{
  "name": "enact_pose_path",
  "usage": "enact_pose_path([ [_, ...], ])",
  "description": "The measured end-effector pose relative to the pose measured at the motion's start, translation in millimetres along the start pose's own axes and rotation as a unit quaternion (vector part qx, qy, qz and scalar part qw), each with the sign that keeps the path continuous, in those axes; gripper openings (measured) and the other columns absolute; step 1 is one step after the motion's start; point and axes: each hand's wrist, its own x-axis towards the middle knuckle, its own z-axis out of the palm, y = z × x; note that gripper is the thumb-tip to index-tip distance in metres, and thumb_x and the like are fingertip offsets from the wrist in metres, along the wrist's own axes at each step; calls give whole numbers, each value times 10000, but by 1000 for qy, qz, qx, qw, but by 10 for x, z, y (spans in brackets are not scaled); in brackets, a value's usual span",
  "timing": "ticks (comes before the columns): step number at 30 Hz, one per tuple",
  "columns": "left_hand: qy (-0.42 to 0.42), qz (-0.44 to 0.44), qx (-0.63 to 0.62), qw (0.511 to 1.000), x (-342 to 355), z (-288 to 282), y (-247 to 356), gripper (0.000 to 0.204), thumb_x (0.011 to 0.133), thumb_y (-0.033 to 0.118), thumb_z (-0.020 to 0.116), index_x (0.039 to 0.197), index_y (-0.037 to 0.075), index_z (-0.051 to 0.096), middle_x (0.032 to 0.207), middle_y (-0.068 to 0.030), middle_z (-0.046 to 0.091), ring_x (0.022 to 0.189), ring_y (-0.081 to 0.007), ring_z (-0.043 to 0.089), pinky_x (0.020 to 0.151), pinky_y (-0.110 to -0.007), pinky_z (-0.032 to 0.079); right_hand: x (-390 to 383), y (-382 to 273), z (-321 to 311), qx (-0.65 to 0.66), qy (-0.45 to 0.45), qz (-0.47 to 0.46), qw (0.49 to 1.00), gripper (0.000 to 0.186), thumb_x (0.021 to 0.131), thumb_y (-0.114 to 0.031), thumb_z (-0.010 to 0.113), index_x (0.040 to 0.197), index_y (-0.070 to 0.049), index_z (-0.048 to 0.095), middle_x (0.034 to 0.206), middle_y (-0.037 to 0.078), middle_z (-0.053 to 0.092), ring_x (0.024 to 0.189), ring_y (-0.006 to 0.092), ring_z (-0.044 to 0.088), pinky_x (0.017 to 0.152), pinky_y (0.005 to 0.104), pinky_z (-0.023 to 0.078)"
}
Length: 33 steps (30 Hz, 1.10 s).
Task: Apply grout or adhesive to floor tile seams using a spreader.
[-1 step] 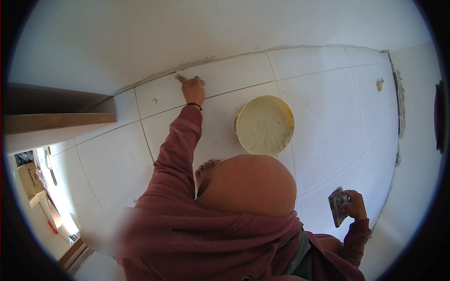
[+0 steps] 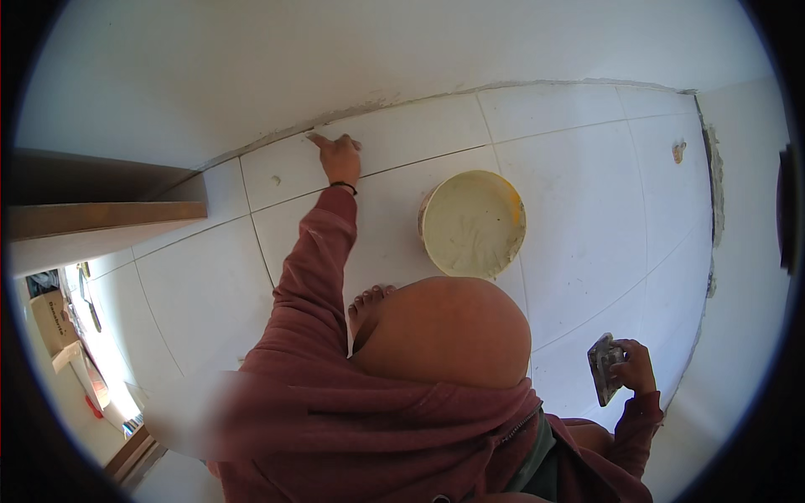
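My left hand (image 2: 340, 158) reaches out low over the white floor tiles (image 2: 419, 138), close to the joint (image 2: 285, 137) where they meet the wall. One finger stretches left toward that joint, with the others partly bent and nothing seen in them. Whether the fingertip touches the gap I cannot tell. At the lower right, my right hand (image 2: 637, 369) grips a small, rectangular, grey-smeared float (image 2: 604, 369), held up above the floor. Between the hands, beyond my bent knee, stands a round bucket (image 2: 426, 225) holding pale, creamy paste (image 2: 470, 222).
A brown wooden panel (image 2: 109, 216) juts in at the left, near the wall. Rough mortar runs along the right wall's gap (image 2: 717, 189). Dried lumps (image 2: 679, 151) stick to the tiles. At the far left lie a cardboard box (image 2: 54, 323) and other items.
My left hand has shifted slightly left along the wall joint, its forearm moving with it. The right hand, float and bucket stay where they were.
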Motion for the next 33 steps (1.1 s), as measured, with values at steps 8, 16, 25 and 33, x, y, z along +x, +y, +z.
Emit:
enact_pose_path([
  [8, 23, -383, -342, 857, 111, 276, 152, 717, 773, 108, 438, 1270, -160, -4, 611, -101, 578, 459, -169, 510, 416, -264, 414, 19, -102, -22, -7, -17, 19, 1000, 516, 464, -64, 660, 973, 1, 601, 885, 157, 592, 762, 285, 578, 685, 334, 480],
  [16, 85, -261, -371, 887, 72, -80, -19, 461, 782, 128, 443, 1134, -133, 301, 635, -71, 595, 526, -194, 539, 579, -303, 483, 48, -77, -19, -19, 14, 8, 1000, 523, 466, -40, 633, 986, 8, 597, 899, 158, 596, 793, 268, 593, 703, 332, 490],
  [25, -73, -379, -436, 813, 38, -207, 186, 755, 766, 99, 443, 1267, -157, -61, 605, -93, 592, 552, -193, 558, 609, -245, 452, 86, -101, -42, -43, 3, -17, 999, 533, 454, -53, 632, 983, 6, 598, 906, 155, 595, 790, 268, 590, 703, 331, 491],
  [33, -51, -458, -476, 749, 238, -45, 308, 794, 777, 105, 446, 1273, -118, -132, 624, -97, 586, 444, -185, 505, 430, -272, 427, 70, -35, -8, -18, -29, -4, 999, 528, 458, -33, 628, 984, 8, 597, 893, 152, 594, 774, 265, 592, 687, 328, 494],
])
